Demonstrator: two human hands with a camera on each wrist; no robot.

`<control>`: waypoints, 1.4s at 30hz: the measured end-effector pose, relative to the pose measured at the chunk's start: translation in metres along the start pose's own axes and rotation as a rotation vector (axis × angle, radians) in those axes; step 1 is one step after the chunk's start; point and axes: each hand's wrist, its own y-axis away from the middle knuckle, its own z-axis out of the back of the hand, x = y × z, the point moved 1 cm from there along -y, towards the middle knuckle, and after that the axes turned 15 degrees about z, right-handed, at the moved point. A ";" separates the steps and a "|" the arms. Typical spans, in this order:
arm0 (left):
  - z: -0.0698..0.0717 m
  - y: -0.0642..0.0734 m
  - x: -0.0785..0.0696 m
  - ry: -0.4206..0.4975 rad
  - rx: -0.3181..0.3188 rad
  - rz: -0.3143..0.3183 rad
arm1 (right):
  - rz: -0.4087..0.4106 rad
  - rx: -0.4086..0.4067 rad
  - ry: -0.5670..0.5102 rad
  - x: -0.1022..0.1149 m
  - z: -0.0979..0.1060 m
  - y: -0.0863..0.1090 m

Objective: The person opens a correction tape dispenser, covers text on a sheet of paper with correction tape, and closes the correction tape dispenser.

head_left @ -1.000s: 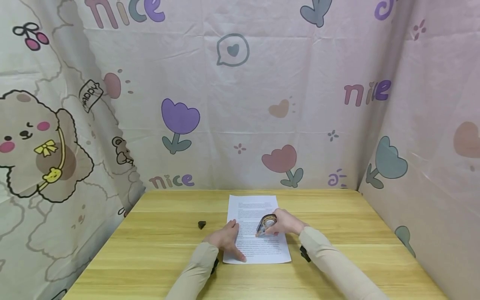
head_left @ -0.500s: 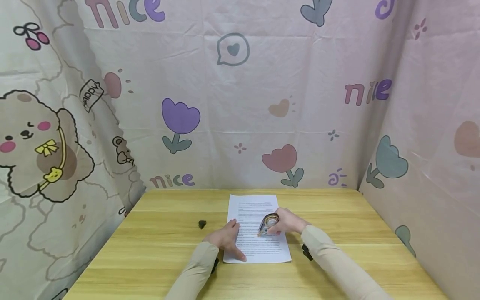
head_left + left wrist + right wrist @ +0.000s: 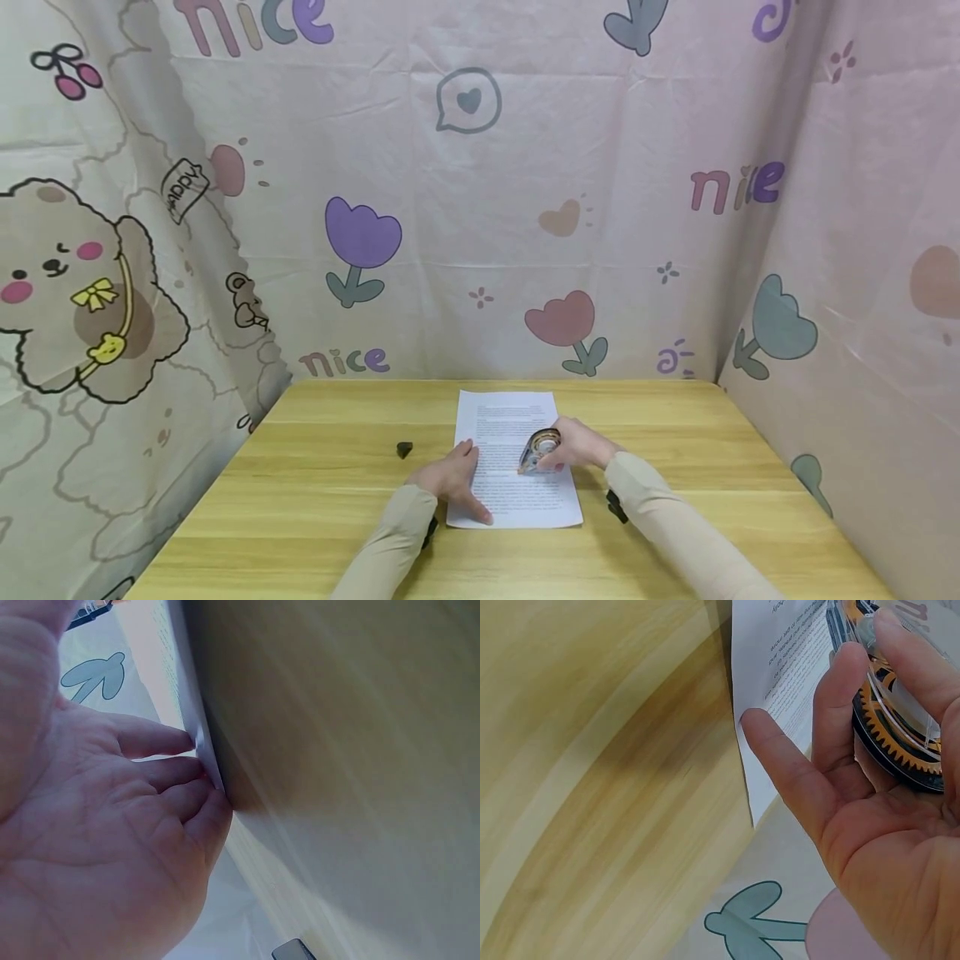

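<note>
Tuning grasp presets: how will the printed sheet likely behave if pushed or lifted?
Probably floppy and light: the printed sheet looks thin along its edge. Likely to slide if unheld, as it lies flat on the table. Pushed now, it might buckle, since the left hand rests on it.

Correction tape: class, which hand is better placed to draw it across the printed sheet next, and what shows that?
Probably the right hand: it grips the correction tape over the printed sheet. The left hand rests at that sheet's left edge, so seems likelier to steady it.
</note>
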 end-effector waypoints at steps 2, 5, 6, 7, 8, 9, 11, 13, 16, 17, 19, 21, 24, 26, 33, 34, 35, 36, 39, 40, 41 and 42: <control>-0.001 0.000 0.000 0.002 0.001 0.000 | -0.008 0.002 0.006 0.000 0.000 0.001; -0.002 0.000 0.001 0.000 0.002 0.004 | -0.009 0.001 0.006 0.000 0.001 0.002; -0.002 0.000 0.001 0.000 0.002 0.004 | -0.005 0.000 0.008 -0.001 0.001 0.003; -0.002 -0.001 0.001 -0.001 0.001 0.005 | -0.002 0.001 0.010 -0.001 0.001 0.003; -0.002 -0.001 0.001 -0.001 0.001 0.006 | 0.000 0.001 0.013 -0.001 0.001 0.003; -0.003 -0.001 0.001 -0.001 0.001 0.007 | 0.001 0.002 0.014 -0.001 0.001 0.004; -0.003 -0.002 0.002 -0.002 -0.002 0.005 | 0.003 0.003 0.020 -0.002 0.001 0.004; -0.003 -0.002 0.002 -0.004 -0.003 0.003 | -0.001 0.001 0.019 -0.002 0.002 0.005; -0.003 -0.003 0.002 0.000 0.001 0.004 | -0.009 0.000 0.019 -0.002 0.003 0.006; -0.003 -0.002 0.002 0.004 0.004 0.005 | -0.012 -0.001 0.018 -0.002 0.003 0.007; -0.003 -0.002 0.002 0.012 0.010 0.010 | -0.014 -0.001 0.019 -0.003 0.004 0.007; -0.003 -0.002 0.002 0.014 0.014 0.015 | -0.015 -0.002 0.018 -0.005 0.004 0.007; -0.003 -0.002 0.002 0.015 0.016 0.018 | -0.019 -0.003 0.013 -0.006 0.004 0.007; -0.004 -0.003 0.002 0.014 0.013 0.017 | -0.022 -0.004 0.012 -0.007 0.004 0.007; -0.004 -0.003 0.001 0.015 0.013 0.021 | -0.010 -0.009 0.019 -0.009 0.006 0.009; -0.004 -0.002 0.001 0.014 0.012 0.020 | -0.010 -0.010 0.021 -0.009 0.007 0.009; -0.004 -0.002 0.001 0.015 0.012 0.020 | -0.013 -0.013 0.022 -0.008 0.007 0.010; -0.003 -0.002 0.000 0.017 0.012 0.019 | -0.018 -0.016 0.020 -0.008 0.007 0.010; -0.003 -0.002 0.000 0.021 0.013 0.018 | -0.027 -0.018 0.018 -0.008 0.007 0.009; -0.003 -0.002 0.000 0.022 0.013 0.019 | -0.025 -0.018 0.021 -0.008 0.007 0.009; -0.003 -0.002 0.000 0.023 0.013 0.019 | -0.022 -0.017 0.022 -0.008 0.007 0.009; -0.003 -0.002 0.001 0.023 0.012 0.018 | -0.017 -0.014 0.024 -0.008 0.007 0.009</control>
